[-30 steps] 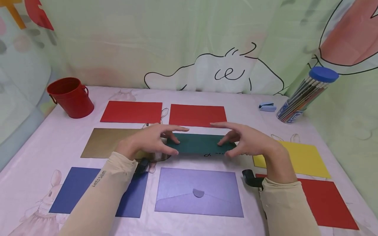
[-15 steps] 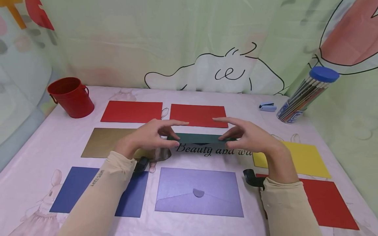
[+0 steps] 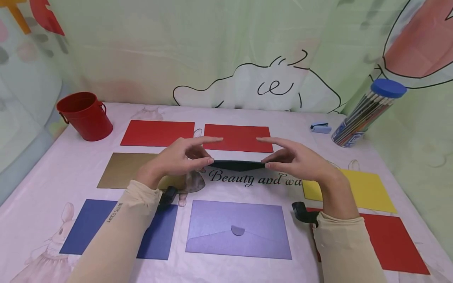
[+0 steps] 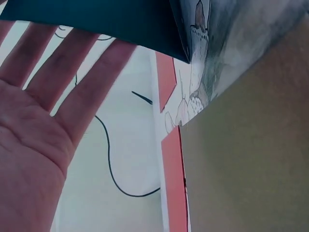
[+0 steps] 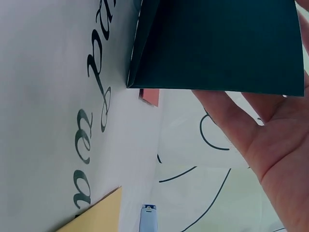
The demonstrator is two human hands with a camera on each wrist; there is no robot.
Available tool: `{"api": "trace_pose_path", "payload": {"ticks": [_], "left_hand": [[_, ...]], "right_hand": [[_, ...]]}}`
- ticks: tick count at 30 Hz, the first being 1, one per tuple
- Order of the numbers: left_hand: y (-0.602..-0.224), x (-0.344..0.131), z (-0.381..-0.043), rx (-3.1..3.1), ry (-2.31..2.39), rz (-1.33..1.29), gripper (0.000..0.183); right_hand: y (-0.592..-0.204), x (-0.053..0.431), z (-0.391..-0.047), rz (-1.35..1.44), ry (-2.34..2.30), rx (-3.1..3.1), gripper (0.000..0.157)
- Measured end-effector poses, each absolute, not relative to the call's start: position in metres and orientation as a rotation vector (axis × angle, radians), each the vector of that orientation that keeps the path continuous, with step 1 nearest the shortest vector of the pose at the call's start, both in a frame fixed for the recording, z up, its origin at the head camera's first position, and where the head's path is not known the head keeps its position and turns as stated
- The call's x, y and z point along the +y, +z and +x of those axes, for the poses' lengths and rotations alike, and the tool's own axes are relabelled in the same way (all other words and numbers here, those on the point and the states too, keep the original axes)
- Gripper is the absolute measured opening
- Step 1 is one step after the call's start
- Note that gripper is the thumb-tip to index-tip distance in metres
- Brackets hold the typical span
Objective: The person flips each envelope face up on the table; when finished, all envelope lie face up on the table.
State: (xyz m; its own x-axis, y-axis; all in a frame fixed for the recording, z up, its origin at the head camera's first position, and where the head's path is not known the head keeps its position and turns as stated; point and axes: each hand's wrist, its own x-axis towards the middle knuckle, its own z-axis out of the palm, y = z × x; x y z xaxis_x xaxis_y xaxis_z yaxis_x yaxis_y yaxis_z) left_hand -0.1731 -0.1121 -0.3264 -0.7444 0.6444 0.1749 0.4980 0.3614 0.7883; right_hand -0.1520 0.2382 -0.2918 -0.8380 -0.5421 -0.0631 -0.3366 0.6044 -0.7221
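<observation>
A dark green envelope [image 3: 238,165] is held up between both hands, tilted so that the head view catches it nearly edge-on with a pointed flap dipping at its middle. My left hand [image 3: 178,159] pinches its left end, thumb in front; the left wrist view has the fingers spread behind the green paper [image 4: 96,17]. At the right end my right hand [image 3: 301,157] pinches likewise, and in the right wrist view its fingers pass behind the envelope's side edge. Below, a lavender envelope [image 3: 219,218] with a round flap tab lies on the printed tablecloth.
Flat red pieces [image 3: 157,133] lie at the back, a gold one [image 3: 122,169] and a blue one [image 3: 157,241] at left, yellow [image 3: 368,188] and red at right. A red bucket [image 3: 85,118], a blue stapler [image 3: 320,127] and a pencil tube [image 3: 364,118] stand behind.
The green envelope has tipped up from showing its broad face to nearly edge-on, uncovering the lettering on the cloth. Both hands have risen slightly with it.
</observation>
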Motion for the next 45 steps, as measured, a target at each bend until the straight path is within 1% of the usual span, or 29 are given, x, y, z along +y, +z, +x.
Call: {"api": "trace_pose_path", "payload": {"ticks": [6, 12, 16, 22, 28, 37, 45], "left_hand": [[-0.326, -0.112, -0.174, 2.543, 1.403, 1.04, 0.057], [-0.325, -0.11, -0.174, 2.593, 1.443, 1.031, 0.057], [-0.324, -0.109, -0.174, 2.625, 1.43, 1.033, 0.058], [-0.327, -0.107, -0.175, 2.625, 1.372, 1.011, 0.064], [-0.331, -0.106, -0.178, 2.611, 1.324, 0.98, 0.063], [-0.332, -0.105, -0.177, 2.546, 1.21, 0.81, 0.062], [-0.338, -0.106, -0.179, 2.609, 1.028, 0.848, 0.06]], "right_hand": [[-0.287, 0.233, -0.151, -0.636, -1.031, 2.677, 0.066], [-0.291, 0.23, -0.154, -0.673, -1.058, 2.755, 0.066], [-0.292, 0.227, -0.155, -0.648, -1.064, 2.795, 0.066], [-0.297, 0.227, -0.158, -0.606, -1.085, 2.826, 0.059], [-0.305, 0.225, -0.163, -0.564, -1.087, 2.839, 0.054], [-0.313, 0.223, -0.166, -0.509, -0.994, 2.833, 0.051], [-0.317, 0.221, -0.167, -0.438, -0.901, 2.796, 0.053]]}}
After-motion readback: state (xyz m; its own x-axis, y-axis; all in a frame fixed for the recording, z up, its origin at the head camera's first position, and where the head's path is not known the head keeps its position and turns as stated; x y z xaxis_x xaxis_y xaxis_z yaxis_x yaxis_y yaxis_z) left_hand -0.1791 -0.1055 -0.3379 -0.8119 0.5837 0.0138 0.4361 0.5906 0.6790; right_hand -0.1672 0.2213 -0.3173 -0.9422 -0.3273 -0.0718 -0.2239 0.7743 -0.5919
